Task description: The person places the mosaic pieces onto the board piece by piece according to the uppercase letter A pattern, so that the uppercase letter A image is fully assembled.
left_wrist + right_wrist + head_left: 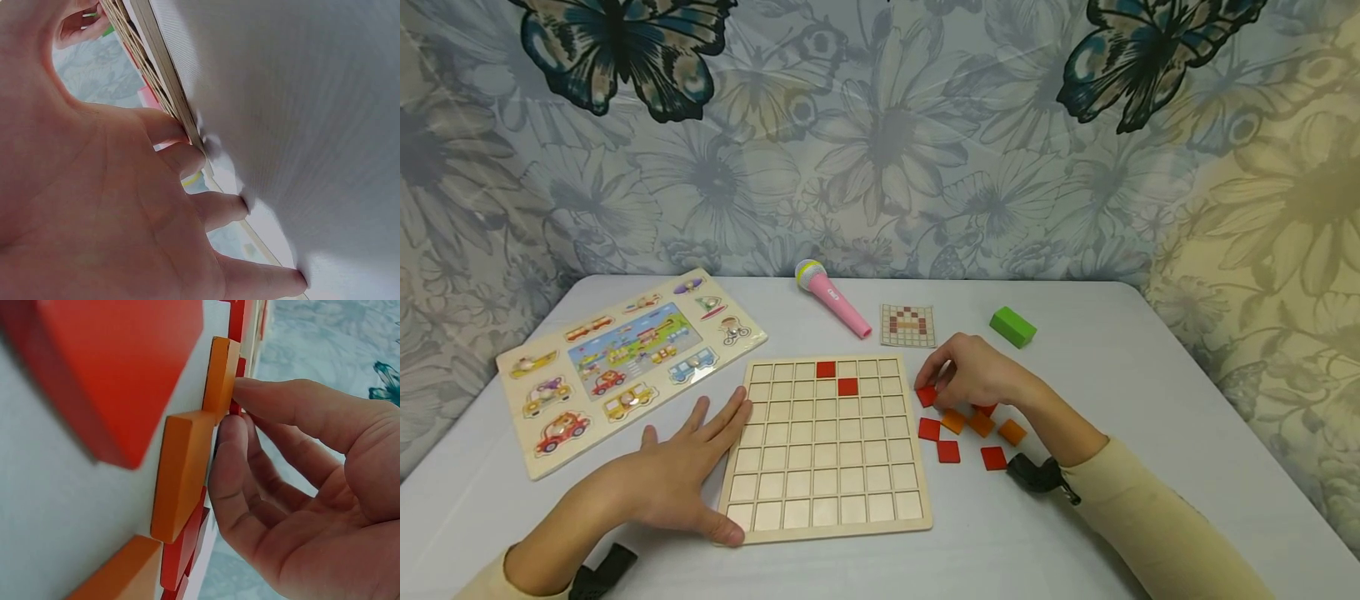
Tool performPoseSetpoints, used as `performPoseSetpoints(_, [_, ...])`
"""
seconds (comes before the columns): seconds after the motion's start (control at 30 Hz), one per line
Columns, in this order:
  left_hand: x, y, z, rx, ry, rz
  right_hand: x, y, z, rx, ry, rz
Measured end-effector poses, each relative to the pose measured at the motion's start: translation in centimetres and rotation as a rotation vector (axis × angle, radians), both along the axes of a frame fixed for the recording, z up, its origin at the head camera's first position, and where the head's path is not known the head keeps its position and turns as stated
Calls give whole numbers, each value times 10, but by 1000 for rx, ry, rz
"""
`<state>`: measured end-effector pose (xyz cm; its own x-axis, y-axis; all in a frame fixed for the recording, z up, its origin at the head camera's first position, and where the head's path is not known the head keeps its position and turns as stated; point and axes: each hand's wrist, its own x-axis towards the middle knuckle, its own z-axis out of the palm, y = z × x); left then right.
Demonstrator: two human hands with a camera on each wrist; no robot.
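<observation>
A wooden grid board (pixel 825 533) lies on the table with two red tiles in its upper cells, one of them a red square (pixel 847 387). My left hand (pixel 673 479) is spread along the board's left side, thumb at the lower corner and fingertips at the edge. In the left wrist view its fingers (pixel 219 209) reach down to the white cloth. To the right of the board, my right hand (pixel 973 371) pinches a red tile (pixel 927 396) between thumb and fingertips. Loose orange tiles (pixel 1012 432) and red tiles (pixel 993 458) lie close below that hand.
A picture puzzle board (pixel 550 337) with vehicles lies at the left. Behind the grid board are a pink toy microphone (pixel 838 307) and a small pattern card (pixel 907 326). A green block (pixel 1012 327) sits at the back right, before a flowered cloth backdrop (pixel 880 192).
</observation>
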<state>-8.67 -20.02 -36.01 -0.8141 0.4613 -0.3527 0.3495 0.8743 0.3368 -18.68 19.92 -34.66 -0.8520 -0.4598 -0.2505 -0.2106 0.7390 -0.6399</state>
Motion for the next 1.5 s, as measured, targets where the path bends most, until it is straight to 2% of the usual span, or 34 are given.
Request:
performPoseSetpoints(1.3, [0,2,3,14,-26,15,-1,-2,7,-78,-9,-128])
performPoseSetpoints(1.5, [0,1,3,16,-20,17,-3,-9,7,-122,-3,-113])
